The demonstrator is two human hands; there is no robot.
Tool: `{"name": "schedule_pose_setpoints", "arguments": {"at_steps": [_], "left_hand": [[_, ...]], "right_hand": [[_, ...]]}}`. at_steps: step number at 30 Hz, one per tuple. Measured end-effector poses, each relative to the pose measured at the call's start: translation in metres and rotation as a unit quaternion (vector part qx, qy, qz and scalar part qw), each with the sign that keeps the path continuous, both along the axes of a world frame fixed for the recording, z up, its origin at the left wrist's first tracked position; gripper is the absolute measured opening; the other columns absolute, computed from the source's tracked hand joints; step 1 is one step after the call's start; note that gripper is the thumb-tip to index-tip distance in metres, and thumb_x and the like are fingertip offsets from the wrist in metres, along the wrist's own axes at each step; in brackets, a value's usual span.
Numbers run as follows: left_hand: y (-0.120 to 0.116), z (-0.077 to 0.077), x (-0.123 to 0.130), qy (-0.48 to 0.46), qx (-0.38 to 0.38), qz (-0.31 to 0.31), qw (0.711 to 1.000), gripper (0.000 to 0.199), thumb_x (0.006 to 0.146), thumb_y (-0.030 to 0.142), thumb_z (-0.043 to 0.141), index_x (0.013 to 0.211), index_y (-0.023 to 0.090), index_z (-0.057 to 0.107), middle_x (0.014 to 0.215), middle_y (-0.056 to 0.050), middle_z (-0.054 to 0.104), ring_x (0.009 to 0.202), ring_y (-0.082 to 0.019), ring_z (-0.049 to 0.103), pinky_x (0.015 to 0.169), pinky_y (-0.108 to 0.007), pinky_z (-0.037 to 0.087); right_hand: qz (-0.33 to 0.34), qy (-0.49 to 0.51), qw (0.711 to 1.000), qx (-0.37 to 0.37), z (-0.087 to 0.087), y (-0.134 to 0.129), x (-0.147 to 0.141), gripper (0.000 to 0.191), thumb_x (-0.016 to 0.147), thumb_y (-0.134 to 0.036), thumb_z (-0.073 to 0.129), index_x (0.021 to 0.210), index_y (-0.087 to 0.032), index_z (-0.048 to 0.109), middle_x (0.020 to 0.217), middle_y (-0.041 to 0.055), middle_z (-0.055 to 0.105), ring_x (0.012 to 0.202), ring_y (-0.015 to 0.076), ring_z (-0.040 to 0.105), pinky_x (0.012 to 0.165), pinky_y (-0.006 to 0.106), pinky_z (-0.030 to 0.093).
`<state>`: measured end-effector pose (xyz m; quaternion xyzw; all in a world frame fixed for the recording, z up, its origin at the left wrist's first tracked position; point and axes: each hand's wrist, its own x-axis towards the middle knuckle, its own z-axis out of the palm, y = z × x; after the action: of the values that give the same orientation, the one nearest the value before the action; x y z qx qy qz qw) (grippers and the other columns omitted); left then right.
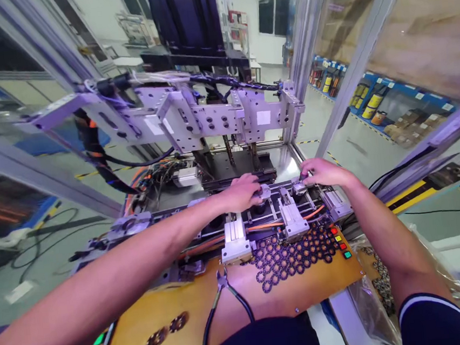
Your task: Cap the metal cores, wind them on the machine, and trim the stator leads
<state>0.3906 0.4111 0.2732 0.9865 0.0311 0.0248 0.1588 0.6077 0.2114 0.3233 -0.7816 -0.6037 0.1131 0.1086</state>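
My left hand [241,194] reaches over the row of fixtures, fingers bent down beside a small metal clamp block [263,192]. Whatever lies between its fingertips is hidden. Farther right, my right hand [323,172] pinches at a small dark part by another clamp block [299,186]; the part is too small to name. Silver pneumatic cylinders [236,239] stand in front of the fixtures. On the orange-yellow panel lie many dark rings [289,261] side by side. Cutting pliers [223,283] rest nearer to me, handles spread.
Two dark round parts [166,330] lie on the panel [198,311] at left. Coloured buttons [341,243] line its right edge. A machine crossbeam [220,119] with drill-like tools hangs beyond my hands. Aluminium posts [302,51] frame the station. A plastic bag [373,310] of small parts sits right.
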Motion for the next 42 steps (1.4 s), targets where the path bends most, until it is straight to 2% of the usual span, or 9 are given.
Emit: {"name": "schedule_pose_setpoints", "arguments": {"at_steps": [3, 7, 11, 15, 18, 21, 27, 33, 42], "left_hand": [[-0.018, 0.033, -0.035, -0.057, -0.035, 0.034, 0.997, 0.032, 0.093, 0.042, 0.054, 0.103, 0.014, 0.064, 0.142, -0.017, 0.052, 0.137, -0.033, 0.042, 0.111, -0.054, 0.038], [-0.05, 0.043, -0.154, -0.168, -0.139, 0.076, 0.973, 0.03, 0.097, 0.043, 0.045, 0.102, 0.021, 0.064, 0.149, -0.007, 0.048, 0.138, -0.028, 0.046, 0.115, -0.047, 0.038], [-0.085, -0.031, -0.298, -0.231, -0.157, 0.287, 0.917, 0.022, 0.098, 0.035, 0.047, 0.099, 0.024, 0.067, 0.111, -0.008, 0.068, 0.107, -0.024, 0.066, 0.092, -0.037, 0.056], [-0.108, -0.118, -0.38, -0.19, -0.06, 0.38, 0.903, 0.028, 0.096, 0.041, 0.051, 0.089, 0.022, 0.07, 0.088, -0.008, 0.071, 0.083, -0.023, 0.071, 0.077, -0.035, 0.059], [-0.116, -0.149, -0.387, -0.148, -0.064, 0.358, 0.92, 0.029, 0.094, 0.044, 0.054, 0.088, 0.023, 0.073, 0.089, -0.007, 0.075, 0.082, -0.023, 0.072, 0.077, -0.036, 0.059], [-0.12, -0.161, -0.376, -0.137, -0.063, 0.361, 0.92, 0.024, 0.095, 0.039, 0.055, 0.093, 0.024, 0.073, 0.098, -0.007, 0.076, 0.092, -0.024, 0.071, 0.086, -0.04, 0.058], [-0.142, -0.171, -0.381, -0.198, -0.035, 0.448, 0.871, 0.018, 0.093, 0.036, 0.062, 0.101, 0.02, 0.062, 0.113, -0.013, 0.067, 0.107, -0.027, 0.066, 0.096, -0.045, 0.054], [-0.158, -0.153, -0.374, -0.261, -0.046, 0.49, 0.831, 0.03, 0.091, 0.033, 0.064, 0.117, 0.018, 0.058, 0.109, -0.013, 0.067, 0.094, -0.029, 0.068, 0.091, -0.051, 0.055], [-0.148, -0.107, -0.333, -0.3, -0.131, 0.41, 0.851, 0.022, 0.09, 0.032, 0.065, 0.109, 0.022, 0.064, 0.112, -0.009, 0.068, 0.104, -0.027, 0.067, 0.096, -0.047, 0.054]], "right_hand": [[0.027, 0.024, 0.998, 0.043, 0.014, -0.029, -0.043, 0.01, 0.088, -0.024, 0.068, 0.085, -0.014, 0.069, 0.135, 0.0106, 0.06, 0.124, 0.0258, 0.058, 0.109, 0.043, 0.043], [0.098, 0.146, 0.973, 0.151, -0.009, -0.086, -0.13, 0.007, 0.094, -0.027, 0.061, 0.093, -0.021, 0.066, 0.136, 0.0109, 0.056, 0.121, 0.0265, 0.059, 0.104, 0.047, 0.048], [0.131, 0.249, 0.952, 0.118, -0.074, -0.107, -0.215, 0.002, 0.093, -0.021, 0.061, 0.094, -0.021, 0.063, 0.108, 0.0088, 0.062, 0.101, 0.0195, 0.063, 0.086, 0.032, 0.055], [0.179, 0.207, 0.953, 0.128, -0.148, -0.058, -0.291, 0.01, 0.095, -0.017, 0.056, 0.092, -0.019, 0.065, 0.098, 0.0076, 0.063, 0.092, 0.0177, 0.062, 0.082, 0.03, 0.054], [0.25, 0.181, 0.944, 0.113, -0.185, -0.006, -0.341, 0.007, 0.09, -0.018, 0.064, 0.083, -0.019, 0.066, 0.09, 0.0055, 0.064, 0.085, 0.0187, 0.061, 0.082, 0.032, 0.053], [0.285, 0.149, 0.94, 0.111, -0.198, 0.022, -0.371, 0.005, 0.089, -0.017, 0.064, 0.085, -0.019, 0.065, 0.094, 0.0075, 0.064, 0.092, 0.0213, 0.06, 0.086, 0.036, 0.051], [0.185, 0.098, 0.965, 0.159, -0.182, -0.037, -0.325, 0.01, 0.096, -0.022, 0.057, 0.101, -0.019, 0.065, 0.104, 0.0107, 0.064, 0.099, 0.0239, 0.058, 0.091, 0.04, 0.05], [0.032, 0.027, 0.983, 0.181, -0.184, -0.109, -0.262, 0.023, 0.095, -0.017, 0.054, 0.117, -0.019, 0.063, 0.117, 0.0159, 0.06, 0.114, 0.0298, 0.056, 0.096, 0.052, 0.05], [0.013, 0.088, 0.976, 0.2, -0.202, -0.099, -0.261, 0.021, 0.094, -0.01, 0.051, 0.1, -0.016, 0.071, 0.135, 0.0183, 0.057, 0.137, 0.0345, 0.043, 0.108, 0.062, 0.04]]}}
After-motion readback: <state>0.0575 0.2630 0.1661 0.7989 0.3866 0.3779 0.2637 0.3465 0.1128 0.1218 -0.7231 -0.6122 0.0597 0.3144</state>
